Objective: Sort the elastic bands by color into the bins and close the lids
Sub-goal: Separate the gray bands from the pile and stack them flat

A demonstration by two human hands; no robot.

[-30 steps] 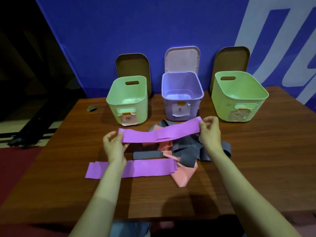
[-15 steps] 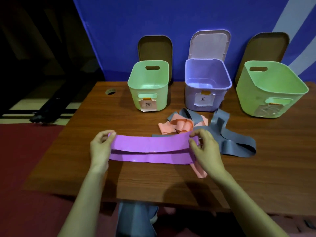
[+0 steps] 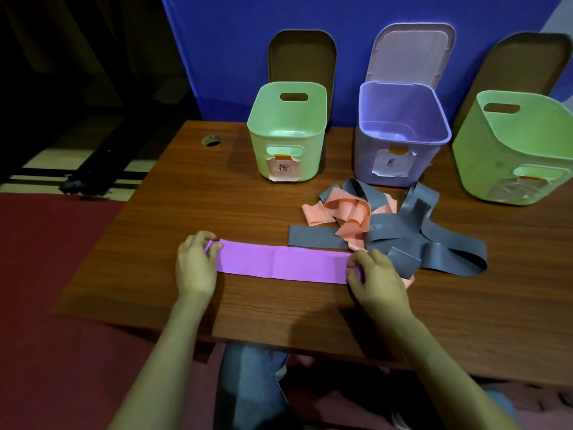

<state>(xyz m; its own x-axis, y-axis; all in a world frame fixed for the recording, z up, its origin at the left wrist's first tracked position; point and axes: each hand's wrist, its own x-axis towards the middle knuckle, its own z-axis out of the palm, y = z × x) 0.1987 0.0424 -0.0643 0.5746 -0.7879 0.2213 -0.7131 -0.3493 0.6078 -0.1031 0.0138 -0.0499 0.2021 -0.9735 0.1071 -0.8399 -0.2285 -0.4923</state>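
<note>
Wooden table (image 3: 173,212): bins (image 3: 288,131), apparently tangled bands (image 3: 387,234).

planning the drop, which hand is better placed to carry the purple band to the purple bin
Right, probably. The right hand pinches the purple band at the end nearer the purple bin. The left hand holds the far end, nearer the small green bin.

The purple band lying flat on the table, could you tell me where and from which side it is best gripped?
Probably by its two short ends, from above. The purple band lies flat, so only the ends offer an edge to pinch; the left hand and right hand already pinch one each.
</note>
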